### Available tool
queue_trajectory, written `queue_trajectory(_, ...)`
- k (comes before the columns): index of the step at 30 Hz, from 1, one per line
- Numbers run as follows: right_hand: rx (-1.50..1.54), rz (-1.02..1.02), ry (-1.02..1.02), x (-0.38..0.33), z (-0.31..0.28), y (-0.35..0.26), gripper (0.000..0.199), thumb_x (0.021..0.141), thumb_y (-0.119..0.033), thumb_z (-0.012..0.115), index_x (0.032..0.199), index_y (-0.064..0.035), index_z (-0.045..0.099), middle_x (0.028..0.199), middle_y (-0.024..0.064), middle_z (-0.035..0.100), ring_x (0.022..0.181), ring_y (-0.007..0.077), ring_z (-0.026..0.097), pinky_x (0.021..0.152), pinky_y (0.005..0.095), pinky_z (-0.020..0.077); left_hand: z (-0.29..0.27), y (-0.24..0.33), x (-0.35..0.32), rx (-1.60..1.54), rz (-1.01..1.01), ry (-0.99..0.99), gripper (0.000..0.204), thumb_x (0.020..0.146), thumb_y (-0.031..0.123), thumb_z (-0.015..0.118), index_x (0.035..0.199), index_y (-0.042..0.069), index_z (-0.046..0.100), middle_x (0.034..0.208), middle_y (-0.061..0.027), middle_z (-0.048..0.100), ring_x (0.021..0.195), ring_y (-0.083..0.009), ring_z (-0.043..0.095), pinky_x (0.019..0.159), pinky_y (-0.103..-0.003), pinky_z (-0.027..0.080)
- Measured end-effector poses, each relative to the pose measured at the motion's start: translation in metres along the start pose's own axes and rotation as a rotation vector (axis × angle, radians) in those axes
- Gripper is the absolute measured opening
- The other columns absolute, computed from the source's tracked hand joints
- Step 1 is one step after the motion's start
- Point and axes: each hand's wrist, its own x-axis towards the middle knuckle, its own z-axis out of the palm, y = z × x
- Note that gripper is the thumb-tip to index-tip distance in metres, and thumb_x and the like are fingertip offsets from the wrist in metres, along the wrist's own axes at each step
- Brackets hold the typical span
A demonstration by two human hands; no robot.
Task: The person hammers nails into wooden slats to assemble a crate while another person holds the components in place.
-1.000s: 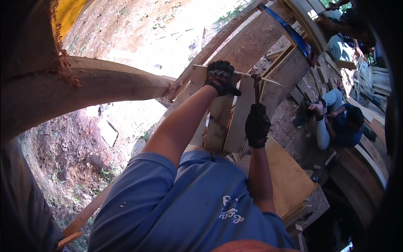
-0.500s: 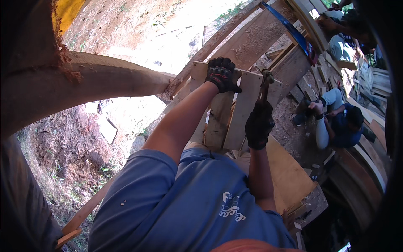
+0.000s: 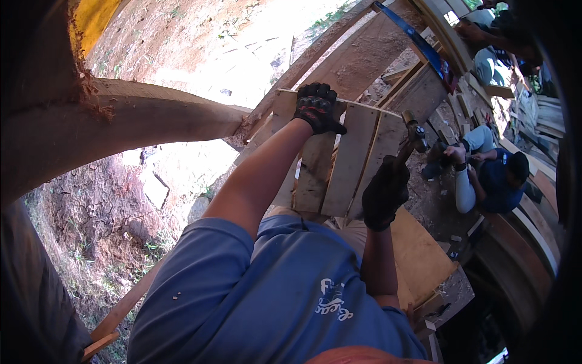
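Overhead, the gloved left hand (image 3: pixel 316 108) presses the slatted wooden panel's (image 3: pixel 348 159) top edge, fingers curled over it; the right hand (image 3: pixel 384 193), fingers clamped, raises a hammer (image 3: pixel 414 136); nailing looks unfinished.

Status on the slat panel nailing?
Done: several slats sit side by side in the wooden panel. In hand: left hand grips the panel's top edge, right hand holds a hammer raised beside it. Left: nails are too small to see, so fastening can't be confirmed.
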Motion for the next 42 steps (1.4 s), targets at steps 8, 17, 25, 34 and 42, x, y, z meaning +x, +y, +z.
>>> queue_trajectory(8, -0.103, 0.121, -0.32, -0.019, 0.044, 0.034, 0.015, 0.108, -0.018, 0.056, 0.114, -0.0051, 0.063, 0.085, 0.0165, 0.069, 0.072, 0.0401, 0.07, 0.059, 0.0466, 0.0522, -0.004, -0.001, 0.004, 0.018, -0.001, -0.014, 0.094, 0.061, 0.079, 0.083, 0.125, 0.011, 0.07, 0.129, -0.0111, 0.061, 0.13, -0.0297, 0.054, 0.112, -0.045, 0.039)
queue_trajectory(17, -0.125, -0.005, -0.268, -0.031, 0.067, 0.058, 0.014, 0.105, -0.016, 0.058, 0.105, -0.0051, 0.066, 0.08, 0.017, 0.069, 0.072, 0.0406, 0.071, 0.063, 0.0492, 0.055, -0.001, 0.002, 0.005, -0.006, 0.02, 0.01, 0.095, 0.06, 0.079, 0.083, 0.126, 0.012, 0.069, 0.128, -0.0114, 0.061, 0.13, -0.0299, 0.054, 0.112, -0.046, 0.037)
queue_trajectory(25, -0.029, -0.005, -0.022, 0.004, 0.006, -0.01, 0.017, 0.106, -0.02, 0.059, 0.113, -0.0053, 0.063, 0.08, 0.016, 0.07, 0.074, 0.0381, 0.072, 0.064, 0.0474, 0.0551, 0.003, -0.002, 0.002, 0.017, 0.003, 0.019, 0.093, 0.061, 0.078, 0.083, 0.126, 0.013, 0.07, 0.13, -0.0105, 0.061, 0.13, -0.0289, 0.054, 0.112, -0.046, 0.038)
queue_trajectory(34, -0.188, 0.015, -0.394, -0.008, 0.044, 0.03, 0.015, 0.108, -0.018, 0.055, 0.113, -0.0054, 0.061, 0.086, 0.0155, 0.068, 0.08, 0.0369, 0.072, 0.066, 0.0473, 0.0543, 0.001, 0.0, -0.001, 0.012, -0.017, 0.008, 0.094, 0.062, 0.078, 0.082, 0.129, 0.012, 0.069, 0.133, -0.0106, 0.061, 0.133, -0.0288, 0.053, 0.115, -0.045, 0.037)
queue_trajectory(42, -0.421, -0.039, -0.317, -0.024, 0.052, 0.039, 0.015, 0.108, -0.015, 0.055, 0.103, -0.0046, 0.064, 0.092, 0.0136, 0.069, 0.078, 0.0355, 0.072, 0.065, 0.0447, 0.0538, -0.008, 0.002, 0.002, 0.021, 0.008, -0.033, 0.094, 0.062, 0.079, 0.082, 0.126, 0.011, 0.069, 0.132, -0.0111, 0.061, 0.132, -0.0293, 0.054, 0.113, -0.045, 0.038)
